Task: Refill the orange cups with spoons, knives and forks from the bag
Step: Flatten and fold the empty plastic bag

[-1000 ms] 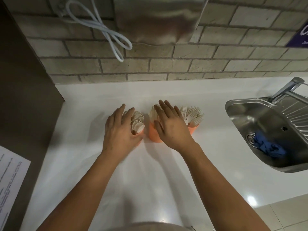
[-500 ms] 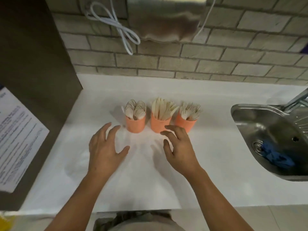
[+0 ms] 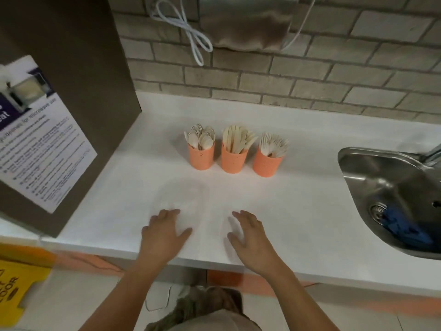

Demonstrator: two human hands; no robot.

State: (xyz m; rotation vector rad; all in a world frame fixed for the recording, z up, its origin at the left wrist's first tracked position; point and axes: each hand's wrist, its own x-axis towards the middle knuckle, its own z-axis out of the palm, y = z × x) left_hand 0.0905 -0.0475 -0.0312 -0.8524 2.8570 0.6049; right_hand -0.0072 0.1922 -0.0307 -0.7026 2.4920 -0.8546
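Observation:
Three orange cups stand upright in a row on the white counter (image 3: 298, 211). The left cup (image 3: 201, 156) is packed with wooden spoons, the middle cup (image 3: 233, 160) with wooden knives, the right cup (image 3: 266, 164) with wooden forks. My left hand (image 3: 163, 235) hovers over the counter's front edge, fingers spread and holding nothing. My right hand (image 3: 250, 237) is beside it, also spread and holding nothing. Both hands are well in front of the cups and touch none of them. No bag is in view.
A steel sink (image 3: 391, 199) with a blue cloth (image 3: 401, 225) is set into the counter at the right. A brown cabinet side (image 3: 78, 75) with a notice sheet (image 3: 35, 132) rises at the left. A metal dispenser (image 3: 248, 20) and a white cable (image 3: 186, 27) hang on the brick wall. A yellow floor sign (image 3: 16, 280) stands lower left.
Both hands have let go of the cups and drawn back to the counter's front edge. The view has pulled back with them, and the three cups stand untouched.

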